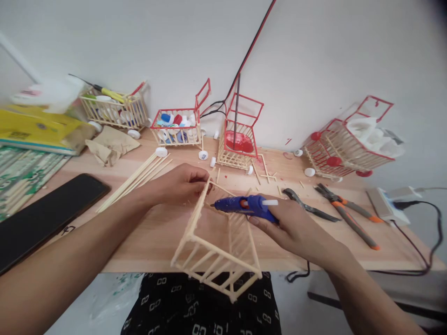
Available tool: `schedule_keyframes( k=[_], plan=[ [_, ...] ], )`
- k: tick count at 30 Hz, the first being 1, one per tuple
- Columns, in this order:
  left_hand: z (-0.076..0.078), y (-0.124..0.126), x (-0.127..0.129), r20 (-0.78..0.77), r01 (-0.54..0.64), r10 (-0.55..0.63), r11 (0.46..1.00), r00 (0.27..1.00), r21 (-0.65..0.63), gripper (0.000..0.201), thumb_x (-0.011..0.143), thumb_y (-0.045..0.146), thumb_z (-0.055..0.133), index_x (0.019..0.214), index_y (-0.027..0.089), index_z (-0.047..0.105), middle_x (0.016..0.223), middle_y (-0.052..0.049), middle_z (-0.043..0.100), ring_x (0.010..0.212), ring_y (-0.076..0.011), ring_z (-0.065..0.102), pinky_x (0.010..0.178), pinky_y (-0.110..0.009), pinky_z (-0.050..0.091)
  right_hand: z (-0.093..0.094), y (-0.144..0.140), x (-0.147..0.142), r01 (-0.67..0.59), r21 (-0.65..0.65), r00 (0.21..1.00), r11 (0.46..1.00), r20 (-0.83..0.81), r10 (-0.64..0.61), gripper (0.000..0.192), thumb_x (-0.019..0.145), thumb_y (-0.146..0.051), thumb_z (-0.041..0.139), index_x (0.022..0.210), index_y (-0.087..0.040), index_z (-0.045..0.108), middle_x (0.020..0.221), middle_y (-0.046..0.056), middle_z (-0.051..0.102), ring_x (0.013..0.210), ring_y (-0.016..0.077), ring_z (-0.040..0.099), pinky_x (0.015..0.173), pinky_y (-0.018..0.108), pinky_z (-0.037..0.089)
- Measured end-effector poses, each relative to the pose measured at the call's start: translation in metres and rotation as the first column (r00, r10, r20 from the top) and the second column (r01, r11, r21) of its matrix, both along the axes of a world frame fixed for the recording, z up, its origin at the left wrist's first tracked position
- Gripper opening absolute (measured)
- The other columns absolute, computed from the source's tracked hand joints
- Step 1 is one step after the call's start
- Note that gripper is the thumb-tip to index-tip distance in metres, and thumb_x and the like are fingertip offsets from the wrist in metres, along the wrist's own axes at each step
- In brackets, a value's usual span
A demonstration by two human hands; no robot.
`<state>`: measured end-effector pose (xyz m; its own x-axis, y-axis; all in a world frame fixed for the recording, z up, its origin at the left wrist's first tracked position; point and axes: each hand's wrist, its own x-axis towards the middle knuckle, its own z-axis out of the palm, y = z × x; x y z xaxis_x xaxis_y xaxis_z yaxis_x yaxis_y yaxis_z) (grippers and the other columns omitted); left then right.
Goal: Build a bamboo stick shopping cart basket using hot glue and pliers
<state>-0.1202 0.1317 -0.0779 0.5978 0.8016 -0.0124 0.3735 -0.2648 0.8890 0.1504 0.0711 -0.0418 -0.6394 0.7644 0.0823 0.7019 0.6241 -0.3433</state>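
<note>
My right hand [291, 225] is wrapped round a blue hot glue gun [232, 205] with a white glue stick poking out of its back. Its nozzle points left, inside a stick frame [195, 223] built from thin wooden sticks. My left hand [190, 181] has its fingers closed at the far left corner of this frame; whether a loose stick is also pinched there is hidden. The frame stands tilted, with its barred side toward me and its near corner over the table edge.
Small stick carts [176, 128] line the wall, several with bottle caps or other bits inside. Loose sticks [139, 179] and a phone [52, 214] lie on the left. Pliers [349, 216], cutters [310, 207] and a power strip [387, 207] with cables are on the right.
</note>
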Motion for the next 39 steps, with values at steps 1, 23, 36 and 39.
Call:
schedule_keyframes(
  k=[1, 23, 36, 39],
  plan=[
    [-0.001, 0.000, 0.000, 0.003, 0.004, -0.004, 1.000, 1.000, 0.010, 0.020, 0.083, 0.027, 0.050, 0.075, 0.014, 0.063, 0.066, 0.002, 0.060, 0.061, -0.0110, 0.052, 0.056, -0.019, 0.038, 0.001, 0.001, -0.001, -0.012, -0.010, 1.000, 1.000, -0.003, 0.012, 0.025, 0.096, -0.040, 0.047, 0.091, -0.019, 0.060, 0.083, 0.005, 0.065, 0.067, 0.0164, 0.056, 0.060, 0.027, 0.038],
    [-0.004, 0.002, -0.001, 0.024, 0.054, -0.055, 0.998, 0.998, 0.018, 0.019, 0.084, 0.026, 0.049, 0.075, 0.015, 0.061, 0.069, 0.002, 0.061, 0.065, -0.0112, 0.054, 0.061, -0.019, 0.041, 0.017, 0.013, -0.016, -0.054, 0.077, 0.981, 0.996, 0.193, 0.038, 0.038, 0.096, -0.052, 0.040, 0.091, -0.019, 0.058, 0.076, 0.005, 0.065, 0.063, 0.0174, 0.056, 0.057, 0.027, 0.033],
    [-0.001, 0.000, 0.001, 0.017, 0.022, -0.022, 0.999, 1.000, 0.038, 0.019, 0.082, 0.023, 0.050, 0.074, 0.015, 0.065, 0.066, 0.003, 0.061, 0.062, -0.0106, 0.053, 0.059, -0.019, 0.039, 0.022, 0.006, -0.004, 0.029, 0.183, 0.993, 0.983, 0.105, -0.049, 0.038, 0.096, -0.048, 0.041, 0.071, -0.021, 0.049, 0.062, 0.003, 0.060, 0.052, 0.0149, 0.050, 0.050, 0.027, 0.030],
    [-0.001, -0.001, 0.001, -0.002, -0.012, 0.012, 1.000, 1.000, 0.022, 0.018, 0.081, 0.025, 0.052, 0.073, 0.014, 0.065, 0.063, 0.004, 0.058, 0.058, -0.0098, 0.050, 0.056, -0.019, 0.037, 0.026, 0.004, -0.001, 0.091, 0.259, 0.992, 0.962, 0.056, -0.109, 0.041, 0.095, -0.048, 0.043, 0.062, -0.023, 0.041, 0.052, 0.001, 0.052, 0.044, 0.0129, 0.042, 0.045, 0.027, 0.026]
  ],
)
